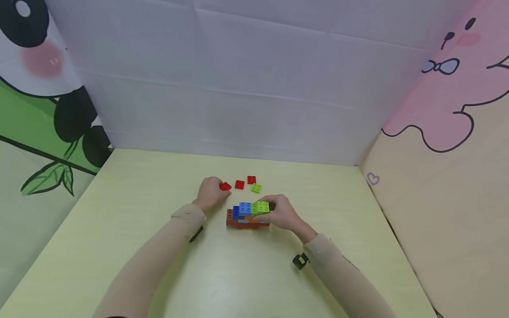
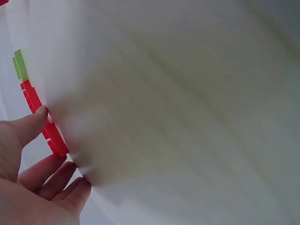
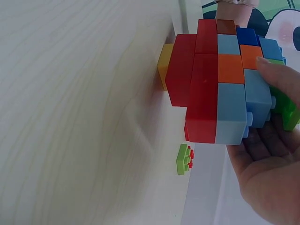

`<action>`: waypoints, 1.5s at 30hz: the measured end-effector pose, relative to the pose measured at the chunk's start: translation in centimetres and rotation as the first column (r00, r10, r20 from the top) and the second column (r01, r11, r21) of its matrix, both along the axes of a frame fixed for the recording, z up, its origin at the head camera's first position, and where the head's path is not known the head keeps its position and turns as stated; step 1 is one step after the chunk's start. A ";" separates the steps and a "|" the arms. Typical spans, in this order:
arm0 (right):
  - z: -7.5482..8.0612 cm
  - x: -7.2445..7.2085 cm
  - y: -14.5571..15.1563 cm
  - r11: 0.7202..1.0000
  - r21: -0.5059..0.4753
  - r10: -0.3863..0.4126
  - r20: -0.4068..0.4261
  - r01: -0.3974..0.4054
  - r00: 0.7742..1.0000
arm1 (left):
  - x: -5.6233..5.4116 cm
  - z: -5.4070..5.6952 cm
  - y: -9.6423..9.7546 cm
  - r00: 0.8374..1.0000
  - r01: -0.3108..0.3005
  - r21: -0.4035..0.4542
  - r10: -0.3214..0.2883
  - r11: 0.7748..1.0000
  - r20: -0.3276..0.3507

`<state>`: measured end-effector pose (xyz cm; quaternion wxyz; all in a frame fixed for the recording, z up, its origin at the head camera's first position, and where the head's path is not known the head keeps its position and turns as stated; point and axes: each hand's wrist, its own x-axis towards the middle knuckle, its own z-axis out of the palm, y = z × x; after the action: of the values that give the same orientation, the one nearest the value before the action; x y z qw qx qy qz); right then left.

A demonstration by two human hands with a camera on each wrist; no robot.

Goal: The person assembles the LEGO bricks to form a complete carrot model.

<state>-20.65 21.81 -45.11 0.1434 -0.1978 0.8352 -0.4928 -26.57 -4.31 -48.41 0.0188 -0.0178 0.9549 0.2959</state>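
Near the far middle of the table, my left hand [image 1: 210, 193] pinches a red toy brick [image 1: 226, 186]. The left wrist view shows this red brick [image 2: 57, 139] between thumb and fingertips, low against the tabletop. My right hand [image 1: 284, 213] grips the right end of a stacked block build [image 1: 245, 208], thumb on the near side. In the right wrist view the build [image 3: 204, 93] has red, light blue, orange, dark blue and green bricks, with a yellow one [image 3: 164, 65] underneath. The palm partly hides the far side of the build.
Beyond the build lie two loose red bricks [image 1: 239, 184] [image 1: 252, 179] and a lime green brick [image 1: 256, 188]. A pale wood table [image 1: 238, 278] carries everything. A white back panel [image 1: 238, 110] and printed side panels [image 1: 437, 185] enclose it.
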 end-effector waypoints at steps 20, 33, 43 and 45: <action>0.2 0.1 -0.1 1.000 -0.022 0.001 0.008 -0.001 1.000 | 2.1 2.2 0.4 0.996 0.085 0.105 -0.086 0.991 0.007; 0.1 0.2 0.0 0.999 -0.038 0.003 0.000 -0.003 1.000 | 5.8 6.3 0.8 0.973 0.228 0.119 -0.224 0.966 -0.050; 0.3 0.3 -0.1 1.000 -0.028 -0.002 0.002 0.003 1.000 | 8.1 8.1 0.5 0.928 0.371 0.147 -0.358 0.917 -0.104; 0.4 0.3 -0.1 0.999 -0.035 0.003 0.000 -0.003 1.000 | 8.4 8.3 0.6 0.919 0.392 0.157 -0.380 0.906 -0.105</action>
<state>-20.36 21.71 -44.74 0.1406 -0.2017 0.8262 -0.5069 -18.22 -3.67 -40.15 0.0440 0.1840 0.9099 0.3692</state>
